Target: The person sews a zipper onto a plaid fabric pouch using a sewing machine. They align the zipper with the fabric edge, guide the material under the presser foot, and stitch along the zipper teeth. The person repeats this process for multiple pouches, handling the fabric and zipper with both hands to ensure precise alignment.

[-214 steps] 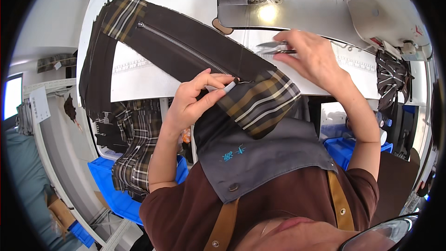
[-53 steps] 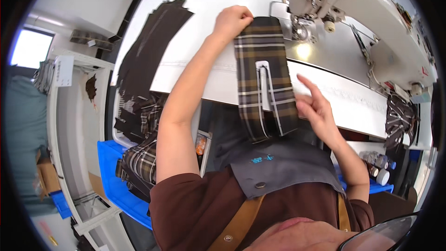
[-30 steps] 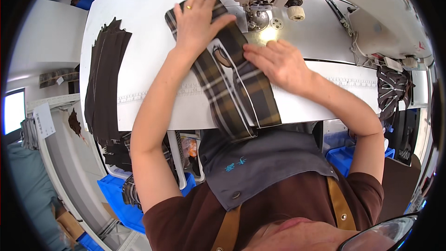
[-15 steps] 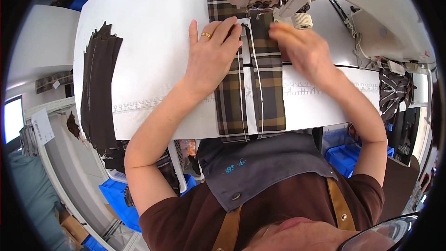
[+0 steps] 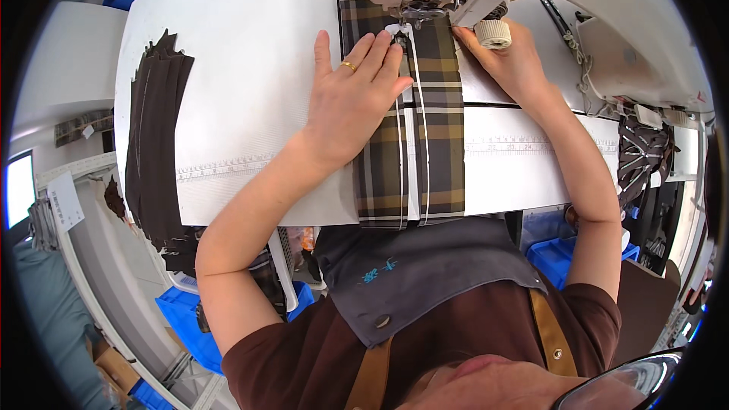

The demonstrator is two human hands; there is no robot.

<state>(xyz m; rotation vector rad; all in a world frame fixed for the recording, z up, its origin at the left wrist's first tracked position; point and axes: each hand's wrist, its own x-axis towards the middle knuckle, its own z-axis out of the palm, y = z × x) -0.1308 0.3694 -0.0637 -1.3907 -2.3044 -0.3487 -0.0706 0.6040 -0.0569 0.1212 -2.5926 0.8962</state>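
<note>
A long piece of brown, black and white plaid fabric point(image 5: 444, 156) runs from the front table edge up under the sewing machine's presser foot point(image 5: 423, 14). Two narrow white lines run lengthwise along the fabric, beside a slit where white shows through. My left hand point(image 5: 349, 99), wearing a ring, lies flat on the fabric's left side, fingers apart, fingertips just short of the presser foot. At the fabric's right edge, my right hand point(image 5: 512, 68) pinches the border between thumb and fingers. The machine's pale ribbed knob point(image 5: 493, 34) partly hides those fingers.
A stack of dark brown fabric strips point(image 5: 156, 137) lies on the white table point(image 5: 228, 53) at the left. Ruler markings cross the table near its front. Blue bins point(image 5: 186, 326) stand below, and the machine's body point(image 5: 630, 53) fills the upper right.
My right hand has moved slightly up and right, partly behind the knob, and is no longer blurred. The slit's right-hand fabric edge has shifted; my left hand's fingers lie flatter and more spread.
</note>
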